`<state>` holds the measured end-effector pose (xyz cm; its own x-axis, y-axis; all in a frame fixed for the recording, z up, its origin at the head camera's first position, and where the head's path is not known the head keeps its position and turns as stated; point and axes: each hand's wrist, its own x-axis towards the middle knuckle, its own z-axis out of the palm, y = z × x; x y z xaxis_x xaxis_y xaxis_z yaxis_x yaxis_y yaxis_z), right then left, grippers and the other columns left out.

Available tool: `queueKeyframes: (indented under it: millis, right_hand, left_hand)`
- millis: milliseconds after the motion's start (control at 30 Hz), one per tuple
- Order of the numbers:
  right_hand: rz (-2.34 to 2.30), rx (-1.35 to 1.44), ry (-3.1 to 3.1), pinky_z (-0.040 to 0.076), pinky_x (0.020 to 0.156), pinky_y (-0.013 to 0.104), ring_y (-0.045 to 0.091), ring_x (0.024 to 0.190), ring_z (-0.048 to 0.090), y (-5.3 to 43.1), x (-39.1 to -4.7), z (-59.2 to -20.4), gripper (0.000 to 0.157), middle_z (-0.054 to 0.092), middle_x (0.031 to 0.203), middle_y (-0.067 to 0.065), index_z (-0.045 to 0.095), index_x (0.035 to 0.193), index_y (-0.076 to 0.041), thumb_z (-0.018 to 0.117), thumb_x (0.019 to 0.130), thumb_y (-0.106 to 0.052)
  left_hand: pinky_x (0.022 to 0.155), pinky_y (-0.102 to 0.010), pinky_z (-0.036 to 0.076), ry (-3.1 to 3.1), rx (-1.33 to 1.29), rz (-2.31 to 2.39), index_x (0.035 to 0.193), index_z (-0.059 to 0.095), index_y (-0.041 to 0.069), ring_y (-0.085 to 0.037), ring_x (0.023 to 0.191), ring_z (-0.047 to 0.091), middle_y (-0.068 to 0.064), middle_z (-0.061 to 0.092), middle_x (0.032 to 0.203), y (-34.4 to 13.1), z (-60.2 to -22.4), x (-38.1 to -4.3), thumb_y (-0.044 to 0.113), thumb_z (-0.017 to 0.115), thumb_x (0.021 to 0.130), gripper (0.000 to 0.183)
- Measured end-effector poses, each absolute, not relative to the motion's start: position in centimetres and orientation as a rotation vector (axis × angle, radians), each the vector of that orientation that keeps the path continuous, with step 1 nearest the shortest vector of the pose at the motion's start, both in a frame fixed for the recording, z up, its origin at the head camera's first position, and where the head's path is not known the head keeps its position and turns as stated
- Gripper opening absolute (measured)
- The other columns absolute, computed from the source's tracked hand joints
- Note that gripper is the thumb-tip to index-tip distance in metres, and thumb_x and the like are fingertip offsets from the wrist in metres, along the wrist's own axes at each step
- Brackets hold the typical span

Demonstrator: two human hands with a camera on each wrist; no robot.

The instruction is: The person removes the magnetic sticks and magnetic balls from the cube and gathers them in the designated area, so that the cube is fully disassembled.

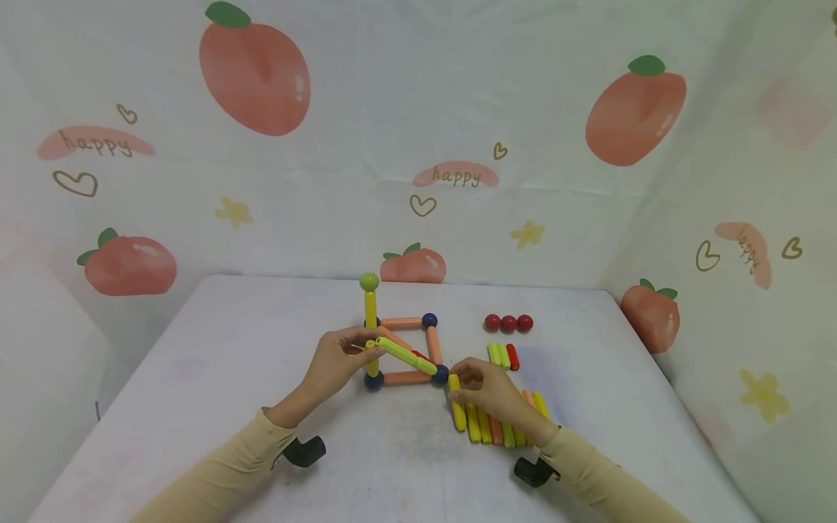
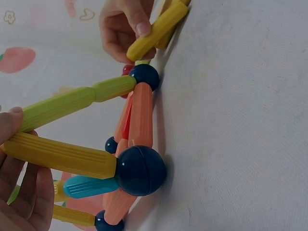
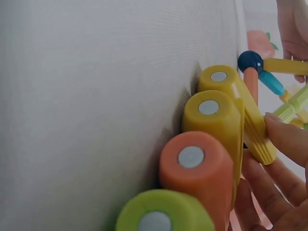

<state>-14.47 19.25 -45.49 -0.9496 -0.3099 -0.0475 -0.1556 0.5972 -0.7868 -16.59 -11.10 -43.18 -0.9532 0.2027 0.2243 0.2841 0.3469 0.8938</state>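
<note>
My left hand (image 1: 343, 359) pinches the upper ends of a leaning lime rod (image 1: 405, 354) and an upright yellow rod (image 2: 62, 155). Their lower ends meet separate navy balls (image 2: 141, 171) at the near corners of a frame of salmon rods (image 1: 408, 378). A taller yellow rod (image 1: 370, 309) stands behind, topped by a green ball (image 1: 369, 282). In the left wrist view, a blue rod (image 2: 90, 186) runs into the nearest ball. Beside the frame's right corner, my right hand (image 1: 487, 388) pinches a loose yellow rod (image 1: 457, 403) between thumb and fingers, one end slightly raised.
A row of yellow, salmon and green rods (image 1: 484, 425) lies under and beside the right hand. Behind it are two lime rods and a red rod (image 1: 513, 357), then three red balls (image 1: 508, 324). A printed cloth (image 1: 366, 203) hangs behind the white table (image 1: 248, 327).
</note>
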Motion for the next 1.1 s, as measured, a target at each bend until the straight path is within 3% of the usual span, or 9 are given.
queueKeyframes:
  millis: [267, 467, 900, 1100]
  right_hand:
    - [-1.181, -0.337, 2.637, 0.053, 0.088, 0.030, 0.014, 0.095, 0.060, 19.48, -14.61, -45.67, 0.034, 0.070, 0.105, -0.004, 0.070, 0.112, -0.018, 0.081, 0.082, -0.026]
    - [-1.151, -0.349, 2.613, 0.053, 0.096, 0.039, 0.014, 0.099, 0.060, 19.76, -14.62, -45.86, 0.034, 0.070, 0.110, -0.003, 0.070, 0.112, -0.017, 0.081, 0.082, -0.029]
    - [-1.099, -0.396, 2.647, 0.051, 0.088, 0.025, 0.012, 0.095, 0.057, 20.06, -14.71, -46.07, 0.030, 0.068, 0.105, -0.004, 0.072, 0.108, -0.018, 0.082, 0.081, -0.028]
    - [-1.052, -0.433, 2.634, 0.053, 0.090, 0.031, 0.014, 0.096, 0.059, 20.05, -14.87, -45.58, 0.033, 0.068, 0.105, -0.002, 0.072, 0.109, -0.015, 0.082, 0.081, -0.028]
  left_hand:
    - [0.079, -0.019, 0.056, -2.524, -0.449, -1.686, 0.115, 0.073, 0.014, -0.012, 0.091, 0.067, -0.005, 0.075, 0.103, -11.08, -43.21, -16.58, 0.025, 0.078, 0.086, 0.032]
    - [0.079, -0.021, 0.056, -2.527, -0.445, -1.691, 0.114, 0.074, 0.017, -0.010, 0.089, 0.067, -0.003, 0.075, 0.103, -11.14, -43.27, -16.63, 0.026, 0.077, 0.086, 0.030]
    - [0.081, -0.021, 0.056, -2.539, -0.432, -1.707, 0.115, 0.073, 0.017, -0.016, 0.093, 0.068, -0.004, 0.075, 0.107, -11.14, -43.13, -16.60, 0.027, 0.078, 0.086, 0.031]
    - [0.080, -0.021, 0.056, -2.533, -0.447, -1.691, 0.116, 0.073, 0.017, -0.013, 0.091, 0.067, -0.003, 0.075, 0.106, -11.15, -43.27, -16.65, 0.026, 0.078, 0.086, 0.032]
